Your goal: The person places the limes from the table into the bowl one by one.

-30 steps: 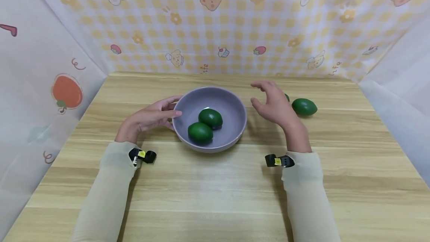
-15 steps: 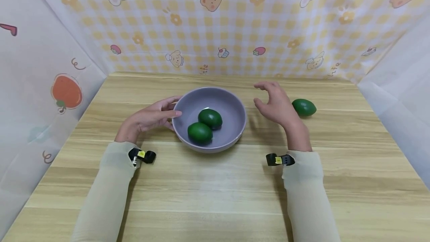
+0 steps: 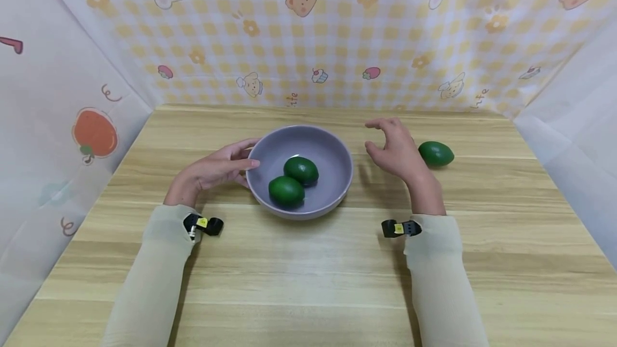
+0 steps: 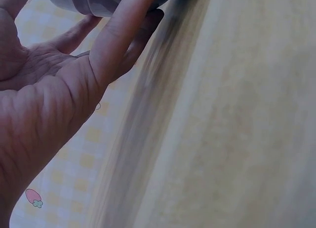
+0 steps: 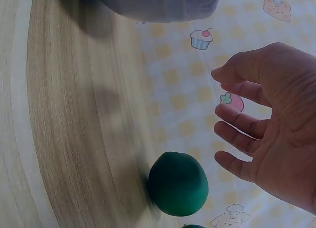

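Observation:
My left hand (image 3: 217, 167) grips the left side of a grey-purple bowl (image 3: 332, 143), thumb over the rim and fingers outside. Inside the bowl, two dark green limes (image 3: 301, 170) lie against each other. To the right of the bowl, my right hand (image 3: 397, 149) hovers above the table, its fingers loosely bent and holding nothing. Just beyond that hand a green lime (image 3: 436, 154) lies on the table. The right wrist view has a lime (image 5: 178, 184) below the fingers and the edge of another (image 5: 192, 226); my hand mostly hides one of them from the head view.
The wooden table (image 3: 299, 277) ends at the back against a yellow checked cloth (image 3: 337, 31) with cartoon prints. A white printed sheet (image 3: 43, 138) hangs at the left, and another white sheet (image 3: 573, 149) at the right.
My right hand has shifted slightly to the right, covering nearly all of the lime that peeked out behind it. The left hand and the bowl have stayed in place.

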The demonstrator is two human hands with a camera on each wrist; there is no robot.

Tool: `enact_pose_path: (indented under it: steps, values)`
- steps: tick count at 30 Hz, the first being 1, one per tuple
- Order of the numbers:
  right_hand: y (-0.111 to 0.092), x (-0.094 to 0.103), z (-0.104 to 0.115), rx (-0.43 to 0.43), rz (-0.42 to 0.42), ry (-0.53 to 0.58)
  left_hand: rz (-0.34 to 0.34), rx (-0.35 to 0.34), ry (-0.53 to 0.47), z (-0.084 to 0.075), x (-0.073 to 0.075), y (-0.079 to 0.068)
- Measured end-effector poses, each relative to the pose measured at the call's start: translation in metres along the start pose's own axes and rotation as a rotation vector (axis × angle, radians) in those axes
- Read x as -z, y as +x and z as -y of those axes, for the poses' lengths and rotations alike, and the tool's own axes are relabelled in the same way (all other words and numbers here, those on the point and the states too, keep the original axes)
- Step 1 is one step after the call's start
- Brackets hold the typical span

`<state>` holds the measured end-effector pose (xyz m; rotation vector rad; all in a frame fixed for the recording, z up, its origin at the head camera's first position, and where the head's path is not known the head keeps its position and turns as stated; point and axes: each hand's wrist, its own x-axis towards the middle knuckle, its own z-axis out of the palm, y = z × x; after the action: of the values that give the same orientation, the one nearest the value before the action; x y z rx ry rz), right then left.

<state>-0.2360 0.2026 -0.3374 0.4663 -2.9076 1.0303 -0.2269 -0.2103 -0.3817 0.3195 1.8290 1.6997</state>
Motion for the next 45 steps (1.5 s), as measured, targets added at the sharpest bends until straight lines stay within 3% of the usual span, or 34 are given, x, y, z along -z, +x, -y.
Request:
enact_pose_path:
  steps: [18, 45]
  values:
    - [0.000, -0.008, -0.018, -0.011, -0.045, -0.004, -0.003, -0.001, 0.010, 0.002, 0.001, -0.001]
    - [-0.004, 0.006, -0.036, -0.169, -0.021, -0.081, 0.013, -0.024, 0.013, 0.003, 0.001, 0.001]
